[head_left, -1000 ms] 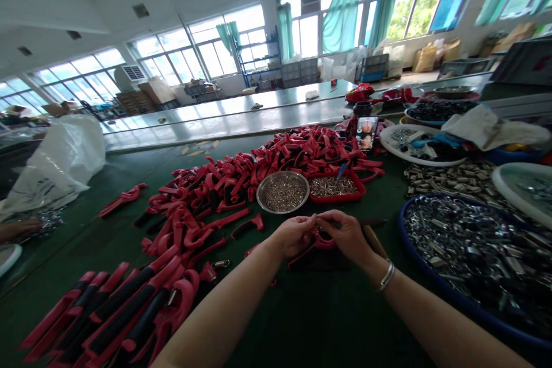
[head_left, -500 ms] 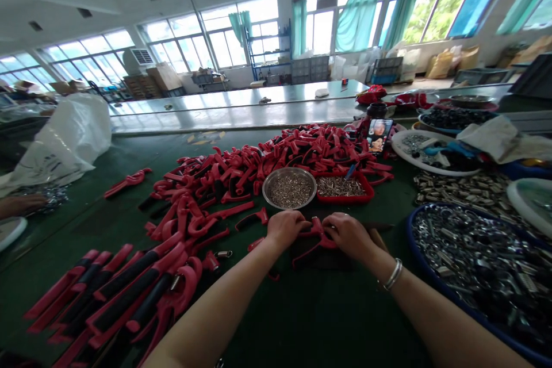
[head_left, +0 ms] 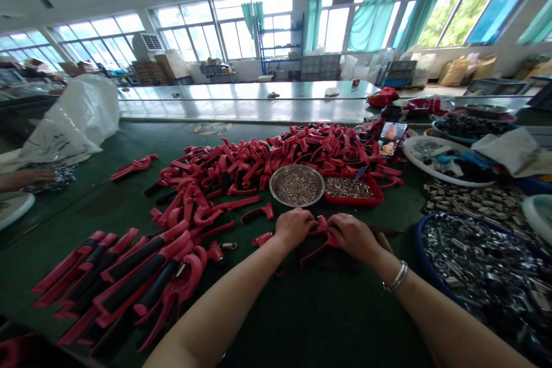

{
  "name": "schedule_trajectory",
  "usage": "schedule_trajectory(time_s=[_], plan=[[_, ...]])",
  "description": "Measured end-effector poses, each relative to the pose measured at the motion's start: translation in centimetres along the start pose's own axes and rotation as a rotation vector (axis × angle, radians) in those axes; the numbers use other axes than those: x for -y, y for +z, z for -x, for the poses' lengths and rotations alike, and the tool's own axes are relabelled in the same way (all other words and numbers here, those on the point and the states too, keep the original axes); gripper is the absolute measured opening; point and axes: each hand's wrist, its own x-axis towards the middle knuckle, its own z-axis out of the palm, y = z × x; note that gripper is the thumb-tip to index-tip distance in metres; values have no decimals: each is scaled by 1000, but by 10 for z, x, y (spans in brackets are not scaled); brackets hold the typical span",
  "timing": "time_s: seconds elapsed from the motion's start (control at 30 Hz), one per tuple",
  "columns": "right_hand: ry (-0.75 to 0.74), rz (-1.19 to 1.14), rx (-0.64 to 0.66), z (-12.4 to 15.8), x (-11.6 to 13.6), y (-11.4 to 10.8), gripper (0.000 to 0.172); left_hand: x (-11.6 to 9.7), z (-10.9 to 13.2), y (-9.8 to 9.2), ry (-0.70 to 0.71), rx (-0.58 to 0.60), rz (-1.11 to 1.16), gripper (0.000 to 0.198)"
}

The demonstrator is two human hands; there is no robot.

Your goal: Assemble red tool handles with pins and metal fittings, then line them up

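- Left hand (head_left: 295,228) and right hand (head_left: 351,236) grip a red handle (head_left: 321,236) on the desk (head_left: 276,322).
- Steel bowl (head_left: 296,186) of small metal parts at 12 o'clock.
- Red tray (head_left: 353,198) just beside it, at 1 o'clock.
- Heap of red handles (head_left: 215,181) at 11 o'clock.
- Phone (head_left: 392,139) at 1 o'clock.
- Blue basin (head_left: 425,259) of metal parts at 3 o'clock.
- Co-worker's hand (head_left: 26,179) at 9 o'clock.

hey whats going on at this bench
A person's left hand and right hand grip a red handle on a green workbench. Nearby lie a heap of red handles, a steel bowl of small metal parts, and a blue-rimmed tray of metal fittings. Another person's hand is at far left.
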Motion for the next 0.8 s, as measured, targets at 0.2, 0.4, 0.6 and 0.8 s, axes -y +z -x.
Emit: schedule_trajectory(time_s=[0.2,0.4,0.6,0.8], plan=[[-190,248,29,3,3,-3,19,-1,2,0,11,-14,-36,27],[-203,108,87,4,-9,-6,17,0,1,4,11,-20,-36,26],[-106,-102,53,0,-10,-4,20,0,1,4,11,-20,-39,26],[-71,-79,59,-2,-4,0,21,-2,1,3,-4,-1,-27,24]])
